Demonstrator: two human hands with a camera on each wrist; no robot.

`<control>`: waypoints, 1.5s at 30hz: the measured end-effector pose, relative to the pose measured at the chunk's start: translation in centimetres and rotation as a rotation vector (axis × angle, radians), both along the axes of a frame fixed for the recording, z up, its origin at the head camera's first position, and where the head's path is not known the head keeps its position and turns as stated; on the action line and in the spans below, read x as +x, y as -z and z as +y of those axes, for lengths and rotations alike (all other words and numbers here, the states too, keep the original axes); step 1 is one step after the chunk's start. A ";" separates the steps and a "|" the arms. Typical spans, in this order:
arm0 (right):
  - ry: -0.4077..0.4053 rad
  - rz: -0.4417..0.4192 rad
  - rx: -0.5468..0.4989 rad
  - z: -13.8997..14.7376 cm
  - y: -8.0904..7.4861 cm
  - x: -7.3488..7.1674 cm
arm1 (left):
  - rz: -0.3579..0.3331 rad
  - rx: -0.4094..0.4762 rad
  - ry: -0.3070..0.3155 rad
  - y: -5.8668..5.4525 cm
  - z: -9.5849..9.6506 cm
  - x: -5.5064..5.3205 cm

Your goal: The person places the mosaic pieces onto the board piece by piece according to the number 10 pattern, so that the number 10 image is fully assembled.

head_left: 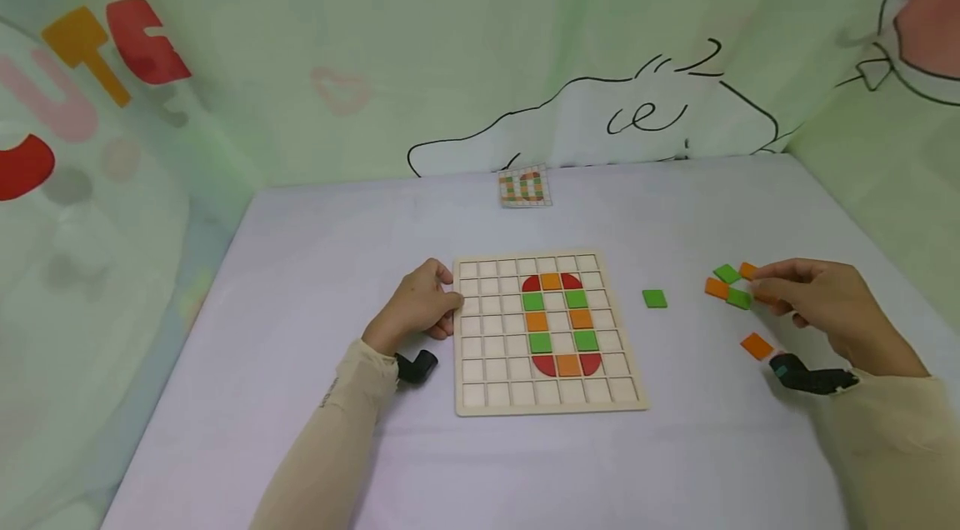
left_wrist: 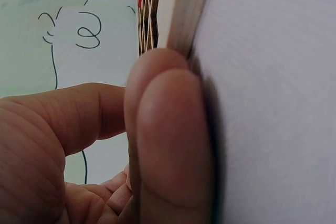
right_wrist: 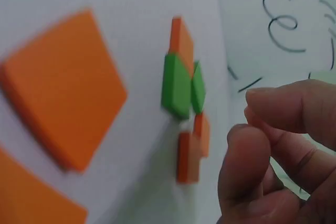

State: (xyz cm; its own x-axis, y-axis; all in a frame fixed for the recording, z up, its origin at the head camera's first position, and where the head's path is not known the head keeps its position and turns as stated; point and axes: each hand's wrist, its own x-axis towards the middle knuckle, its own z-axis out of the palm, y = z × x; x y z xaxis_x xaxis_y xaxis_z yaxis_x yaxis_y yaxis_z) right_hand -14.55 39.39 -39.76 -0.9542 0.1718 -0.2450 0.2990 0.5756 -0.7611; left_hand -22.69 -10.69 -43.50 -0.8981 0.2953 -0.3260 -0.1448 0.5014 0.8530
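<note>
my left hand (head_left: 422,297) gripped the pale wooden board (head_left: 495,323); my narrowly parted right hand (head_left: 840,305) needed a square orange tile (right_wrist: 192,159) edgewise.

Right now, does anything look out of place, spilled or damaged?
Nothing looks spilled or damaged. Only a mild oddity: one green tile lies alone on the tabletop, between the gridded board and the loose tiles by the right hand, apart from both.
</note>
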 end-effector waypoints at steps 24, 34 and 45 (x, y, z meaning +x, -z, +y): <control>0.022 -0.068 0.010 1.4 1.2 -0.4 | 0.007 0.014 -0.004 -0.1 -0.1 -0.2; 0.035 0.027 -0.157 -2.2 -0.4 -0.9 | 0.000 0.030 -0.003 0.1 0.0 -0.1; -0.062 0.077 -0.243 -8.9 -1.1 -3.5 | 0.000 0.027 -0.005 0.2 0.1 -0.1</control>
